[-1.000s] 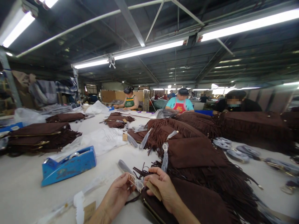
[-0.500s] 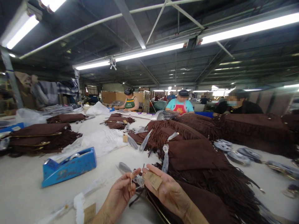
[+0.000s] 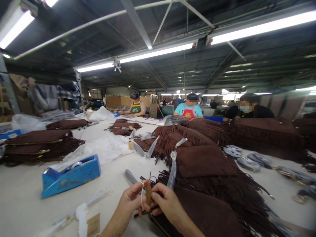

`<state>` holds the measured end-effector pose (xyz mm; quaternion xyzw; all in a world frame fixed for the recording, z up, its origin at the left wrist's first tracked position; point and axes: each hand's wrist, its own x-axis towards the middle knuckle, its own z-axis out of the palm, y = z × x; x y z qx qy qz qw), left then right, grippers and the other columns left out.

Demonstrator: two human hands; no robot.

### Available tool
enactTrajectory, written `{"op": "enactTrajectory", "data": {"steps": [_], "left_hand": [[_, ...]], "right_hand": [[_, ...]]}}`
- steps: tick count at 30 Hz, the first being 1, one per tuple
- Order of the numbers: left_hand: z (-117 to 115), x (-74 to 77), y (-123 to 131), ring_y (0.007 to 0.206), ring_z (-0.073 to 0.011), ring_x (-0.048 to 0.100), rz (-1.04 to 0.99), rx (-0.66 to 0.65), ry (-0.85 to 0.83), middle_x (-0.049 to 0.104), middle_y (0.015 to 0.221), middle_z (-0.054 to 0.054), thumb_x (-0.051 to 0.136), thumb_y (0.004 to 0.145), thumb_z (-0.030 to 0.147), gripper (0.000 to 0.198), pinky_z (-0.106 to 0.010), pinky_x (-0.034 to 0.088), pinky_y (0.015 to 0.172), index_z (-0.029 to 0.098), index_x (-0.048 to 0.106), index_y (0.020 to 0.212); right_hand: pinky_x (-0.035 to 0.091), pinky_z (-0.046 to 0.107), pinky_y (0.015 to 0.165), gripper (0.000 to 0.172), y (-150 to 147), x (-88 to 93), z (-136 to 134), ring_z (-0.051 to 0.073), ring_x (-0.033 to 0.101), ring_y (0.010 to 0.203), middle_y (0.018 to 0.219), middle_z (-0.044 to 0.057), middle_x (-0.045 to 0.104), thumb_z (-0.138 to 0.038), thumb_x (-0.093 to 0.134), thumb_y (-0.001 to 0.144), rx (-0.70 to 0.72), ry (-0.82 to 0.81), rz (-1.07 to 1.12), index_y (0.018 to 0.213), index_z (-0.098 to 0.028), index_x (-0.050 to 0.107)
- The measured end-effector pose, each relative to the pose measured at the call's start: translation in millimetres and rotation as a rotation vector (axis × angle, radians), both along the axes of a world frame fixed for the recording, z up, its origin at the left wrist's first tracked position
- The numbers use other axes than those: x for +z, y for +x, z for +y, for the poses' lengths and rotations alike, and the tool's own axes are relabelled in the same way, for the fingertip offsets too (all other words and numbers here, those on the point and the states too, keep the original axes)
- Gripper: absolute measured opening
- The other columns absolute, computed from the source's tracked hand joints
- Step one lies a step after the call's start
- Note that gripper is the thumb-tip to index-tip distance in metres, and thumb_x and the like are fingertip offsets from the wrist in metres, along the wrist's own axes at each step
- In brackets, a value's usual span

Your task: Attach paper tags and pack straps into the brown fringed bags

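Observation:
My left hand is closed, with a thin white string looped at its fingertips. Opposite it, my right hand pinches a small brown card hang tag, seen nearly edge-on between the two hands. Just beneath and to the right lies a dark brown suede-like bag with a zip edge, partly hidden by my right hand and forearm. Dark fringe and a grey wrapped strap are close behind my fingers.
A blue tape dispenser stands left on the white table. Near it lies another tag. Stacked brown bags sit further left; fringed bags and wrapped straps fill the right. Co-workers are across the table.
My right hand has turned from an open palm with the tag lying on its fingers to a pinch on it. The tag has swung edge-on; the string stays with my left hand.

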<state>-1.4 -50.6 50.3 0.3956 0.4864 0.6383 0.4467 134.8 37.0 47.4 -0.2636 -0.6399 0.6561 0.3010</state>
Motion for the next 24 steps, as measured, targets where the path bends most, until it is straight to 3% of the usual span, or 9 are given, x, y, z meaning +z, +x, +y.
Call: {"op": "enactTrajectory", "data": {"steps": [2,3,7,10,14,16,18,21,24], "left_hand": [[1,1.4,0,0.063,-0.0173,0.065,0.041,0.003,0.007,0.068,0.111,-0.01,0.08,0.068,0.039,0.054,-0.021,0.042,0.045,0.02,0.068,0.116],[1,2.2,1,0.061,-0.0171,0.063,0.081,0.003,0.005,0.069,0.107,-0.009,0.079,0.068,0.038,0.05,-0.022,0.041,0.045,0.019,0.069,0.113],[-3,9.2,6,0.058,-0.016,0.055,0.478,0.15,0.032,0.065,0.065,-0.002,0.073,0.07,0.022,0.006,-0.024,0.04,0.057,0.019,0.073,0.075],[-12,18.0,-3,0.064,-0.0188,0.055,0.669,0.336,0.077,0.064,0.062,-0.001,0.068,0.075,0.022,0.011,-0.026,0.039,0.063,0.021,0.069,0.064],[-22,22.9,-41,0.068,-0.019,0.055,0.386,0.801,0.137,0.063,0.07,0.002,0.07,0.072,0.029,0.011,-0.026,0.039,0.063,0.022,0.065,0.079],[-25,20.9,-56,0.067,-0.0175,0.054,0.234,0.916,0.128,0.062,0.071,0.002,0.072,0.071,0.034,0.023,-0.025,0.038,0.06,0.021,0.063,0.087],[-26,19.5,-63,0.07,-0.0178,0.057,0.196,0.9,0.111,0.064,0.076,0.0,0.073,0.07,0.037,0.032,-0.025,0.04,0.062,0.02,0.062,0.094],[-33,27.2,-64,0.087,-0.0214,0.063,0.19,0.862,0.101,0.068,0.101,-0.008,0.071,0.073,0.039,0.04,-0.028,0.045,0.071,0.019,0.063,0.107],[-56,46.9,-73,0.09,-0.0235,0.063,0.334,0.725,0.075,0.067,0.11,-0.011,0.058,0.081,0.044,0.04,-0.031,0.047,0.072,0.018,0.063,0.111]], "right_hand": [[0.048,0.022,0.042,0.026,1,-2.1,2,0.016,0.062,0.055,0.063,-0.001,0.062,-0.043,0.064,0.07,-0.019,0.034,-0.047,0.071,-0.02,0.054],[0.048,0.022,0.042,0.023,2,-2.9,2,0.016,0.061,0.054,0.063,-0.001,0.062,-0.041,0.062,0.071,-0.021,0.066,-0.065,0.071,-0.02,0.054],[0.05,0.023,0.049,0.015,4,-4.6,-3,0.016,0.062,0.056,0.065,0.0,0.063,-0.03,0.053,0.076,0.036,0.238,-0.115,0.072,-0.018,0.061],[0.049,0.023,0.052,0.019,3,-7.9,-7,0.016,0.061,0.058,0.063,-0.001,0.063,-0.027,0.05,0.079,0.086,0.279,-0.115,0.081,-0.018,0.067],[0.045,0.023,0.053,0.017,1,-18.6,-6,0.016,0.058,0.059,0.063,-0.002,0.06,-0.029,0.053,0.079,0.09,0.266,-0.117,0.087,-0.018,0.065],[0.043,0.023,0.053,0.012,0,-25.1,-2,0.015,0.055,0.057,0.063,-0.002,0.058,-0.028,0.055,0.076,0.092,0.291,-0.115,0.08,-0.018,0.063],[0.042,0.024,0.052,0.011,0,-30.0,1,0.015,0.054,0.056,0.062,-0.002,0.057,-0.029,0.056,0.075,0.095,0.289,-0.104,0.077,-0.019,0.061],[0.044,0.025,0.053,0.013,4,-28.6,4,0.018,0.057,0.06,0.065,-0.001,0.059,-0.033,0.056,0.075,0.105,0.26,-0.106,0.076,-0.021,0.059],[0.044,0.027,0.054,0.013,12,-12.8,0,0.019,0.058,0.061,0.07,0.001,0.061,-0.032,0.053,0.078,0.066,0.441,-0.156,0.079,-0.022,0.062]]}}
